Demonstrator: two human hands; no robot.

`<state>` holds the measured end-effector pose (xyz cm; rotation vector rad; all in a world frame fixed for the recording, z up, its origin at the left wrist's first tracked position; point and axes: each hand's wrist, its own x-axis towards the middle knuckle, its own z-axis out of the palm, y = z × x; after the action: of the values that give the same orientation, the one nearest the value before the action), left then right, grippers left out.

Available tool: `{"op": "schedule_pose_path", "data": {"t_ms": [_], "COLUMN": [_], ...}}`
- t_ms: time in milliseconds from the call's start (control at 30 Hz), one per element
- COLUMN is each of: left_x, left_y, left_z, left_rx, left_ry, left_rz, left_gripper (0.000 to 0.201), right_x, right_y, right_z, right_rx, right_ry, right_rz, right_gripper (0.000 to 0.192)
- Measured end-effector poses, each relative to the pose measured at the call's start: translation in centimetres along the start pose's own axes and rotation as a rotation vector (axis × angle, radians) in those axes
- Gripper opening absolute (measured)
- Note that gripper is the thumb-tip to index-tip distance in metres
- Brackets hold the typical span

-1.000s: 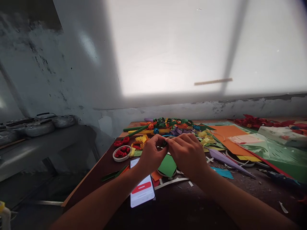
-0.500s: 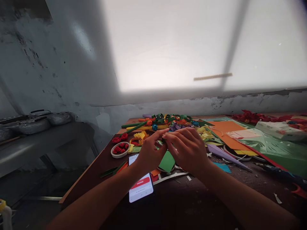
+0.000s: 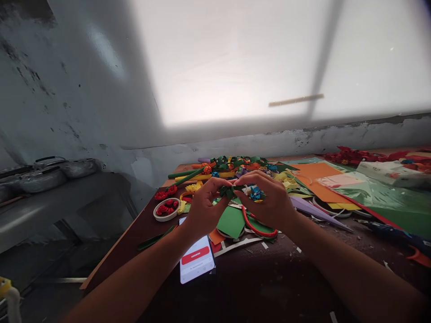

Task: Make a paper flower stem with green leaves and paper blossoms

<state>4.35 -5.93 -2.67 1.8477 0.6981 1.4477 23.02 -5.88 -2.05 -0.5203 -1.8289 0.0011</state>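
A small dark green folded paper piece is pinched between the fingertips of both hands above the table's middle. My left hand closes on its left side, thumb below and forefinger on top. From the other side my right hand grips it with thumb and forefinger. Below the hands lie a green paper sheet and scissors with a red handle, partly covered. A lit phone rests under my left forearm. Blue paper flowers show behind my right fingers.
A tape roll with red paper flowers inside sits at the left. Paper stems and curled strips pile up at the back. To the right are an orange sheet, a lilac paper cone and a white tissue pack.
My fingers have shifted apart slightly, so the green paper piece shows between them. My right hand has moved a little, uncovering the red scissor handle. The view has tilted slightly.
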Motion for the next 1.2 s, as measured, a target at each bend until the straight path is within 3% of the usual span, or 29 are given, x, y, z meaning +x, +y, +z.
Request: {"op": "schedule_pose_path", "data": {"t_ms": [700, 933, 1033, 1200], "left_x": [0.2, 0.3, 0.2, 0.2], "left_y": [0.5, 0.7, 0.9, 0.7], "left_z": [-0.3, -0.4, -0.4, -0.5], "left_rx": [0.093, 0.131, 0.162, 0.232], "left_ry": [-0.028, -0.113, -0.145, -0.088], "left_rz": [-0.047, -0.013, 0.004, 0.017], "left_gripper": [0.014, 0.014, 0.019, 0.018], "right_x": [0.0, 0.2, 0.2, 0.1], "right_y": [0.7, 0.6, 0.6, 0.5], "right_z": [-0.6, -1.0, -1.1, -0.8], "right_rx": [-0.040, -0.060, -0.062, 0.013], "right_ry": [-0.111, -0.178, -0.196, -0.173], "right_rz": [-0.104, -0.191, -0.155, 0.016], "right_gripper": [0.015, 0.012, 0.013, 0.017]}}
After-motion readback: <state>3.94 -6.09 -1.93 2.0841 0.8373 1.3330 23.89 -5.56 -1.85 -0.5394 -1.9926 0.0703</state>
